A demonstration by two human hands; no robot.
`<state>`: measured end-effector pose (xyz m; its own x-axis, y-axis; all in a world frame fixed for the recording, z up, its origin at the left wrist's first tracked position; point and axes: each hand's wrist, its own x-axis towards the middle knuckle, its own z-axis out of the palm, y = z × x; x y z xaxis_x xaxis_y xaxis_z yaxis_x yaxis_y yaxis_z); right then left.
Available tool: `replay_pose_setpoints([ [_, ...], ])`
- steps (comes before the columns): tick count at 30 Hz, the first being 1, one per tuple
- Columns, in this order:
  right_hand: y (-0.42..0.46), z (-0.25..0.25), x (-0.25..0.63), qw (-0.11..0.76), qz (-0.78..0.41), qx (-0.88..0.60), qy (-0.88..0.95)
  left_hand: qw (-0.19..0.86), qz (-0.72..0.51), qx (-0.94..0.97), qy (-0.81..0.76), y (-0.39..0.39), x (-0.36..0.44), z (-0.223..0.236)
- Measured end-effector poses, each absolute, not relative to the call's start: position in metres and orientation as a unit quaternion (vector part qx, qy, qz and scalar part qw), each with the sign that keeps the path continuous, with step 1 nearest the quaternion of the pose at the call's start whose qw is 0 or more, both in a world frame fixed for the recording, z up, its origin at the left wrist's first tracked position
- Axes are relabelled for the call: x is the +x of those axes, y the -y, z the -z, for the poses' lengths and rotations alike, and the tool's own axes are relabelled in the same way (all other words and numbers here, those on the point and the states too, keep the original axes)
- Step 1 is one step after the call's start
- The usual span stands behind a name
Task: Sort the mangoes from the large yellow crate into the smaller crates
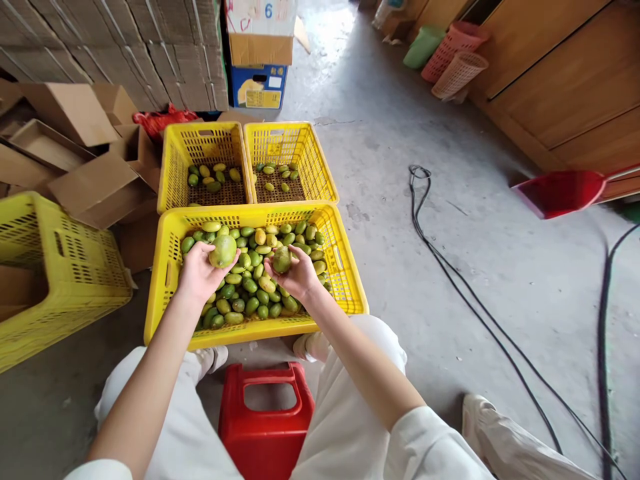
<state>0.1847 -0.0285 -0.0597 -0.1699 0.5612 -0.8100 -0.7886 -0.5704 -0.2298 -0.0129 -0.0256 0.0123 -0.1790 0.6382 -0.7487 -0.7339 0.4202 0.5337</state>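
Observation:
My left hand [197, 275] is curled around a round, yellowish-green fruit [223, 251], which rests on its fingers. In my right hand [302, 275] is a smaller, darker green fruit [281, 260], held between thumb and fingers. Both hands are above the front yellow crate [250, 212], a wide plastic basket. Many oval fruits [251, 285], green to yellow, lie loose in it, partly hidden by my hands and forearms. Their exact kind I cannot tell.
Behind stand two yellow crates, left [173, 167] and right [320, 160], each holding several fruits. Another yellow crate [85, 267] and open cardboard boxes [75, 113] are at left. A red stool [265, 427] is between my legs. Black cable [450, 270], a red dustpan [563, 193] and another person's leg [515, 433] are at right.

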Motion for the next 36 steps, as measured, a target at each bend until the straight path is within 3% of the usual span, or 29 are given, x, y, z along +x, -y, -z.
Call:
replay_pose_setpoints([
  [7, 0.027, 0.072, 0.191, 0.386, -0.814, -0.418, -0.120, 0.647, -0.542, -0.064, -0.533, 0.025, -0.016, -0.017],
  [17, 0.028, 0.049, 0.182, 0.491, -0.769, -0.404, -0.060, 0.674, -0.524, -0.016, -0.520, 0.025, -0.018, -0.012],
  [28, 0.031, 0.055, 0.181, 0.505, -0.756, -0.416, -0.029, 0.669, -0.511, -0.037, -0.539, 0.025, -0.019, -0.015],
  [36, 0.033, 0.052, 0.183, 0.492, -0.762, -0.419, -0.034, 0.665, -0.484, 0.051, -0.567, 0.029, -0.021, -0.002],
])
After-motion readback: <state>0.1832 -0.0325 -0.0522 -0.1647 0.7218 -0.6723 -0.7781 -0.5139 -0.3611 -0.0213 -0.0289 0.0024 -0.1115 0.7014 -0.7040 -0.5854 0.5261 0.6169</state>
